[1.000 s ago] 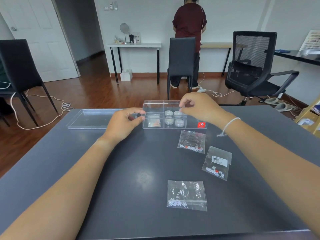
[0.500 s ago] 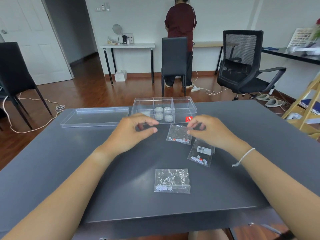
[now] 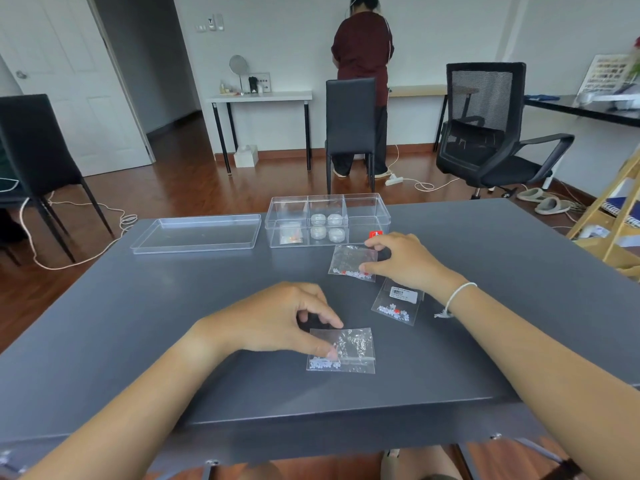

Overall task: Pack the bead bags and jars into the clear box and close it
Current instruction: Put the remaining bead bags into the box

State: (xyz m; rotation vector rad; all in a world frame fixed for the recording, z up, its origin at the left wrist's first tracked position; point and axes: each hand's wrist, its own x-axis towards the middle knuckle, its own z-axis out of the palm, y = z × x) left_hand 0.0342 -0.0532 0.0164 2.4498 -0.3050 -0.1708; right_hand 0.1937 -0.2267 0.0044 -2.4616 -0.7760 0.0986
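The clear box (image 3: 367, 216) stands open at the table's far middle, with several small round jars (image 3: 327, 226) in its centre compartment and a small bag (image 3: 290, 235) in its left one. Its lid (image 3: 197, 233) lies flat to the left. Three clear bead bags lie nearer me. My right hand (image 3: 405, 261) pinches the far bag (image 3: 351, 259) at its right edge. My left hand (image 3: 277, 320) pinches the near bag (image 3: 349, 351) at its left edge. Between them, a labelled bag (image 3: 396, 303) lies partly under my right wrist.
The grey table (image 3: 138, 323) ends just below my forearms. A black chair (image 3: 349, 126) stands behind the table's far edge, an office chair (image 3: 491, 133) to the right, and a person (image 3: 362, 64) stands facing the back wall. A wooden shelf (image 3: 616, 216) is at the right.
My left hand dropped back from near the box onto the near bag. My right hand closed on the far bag's edge. The camera tilted down.
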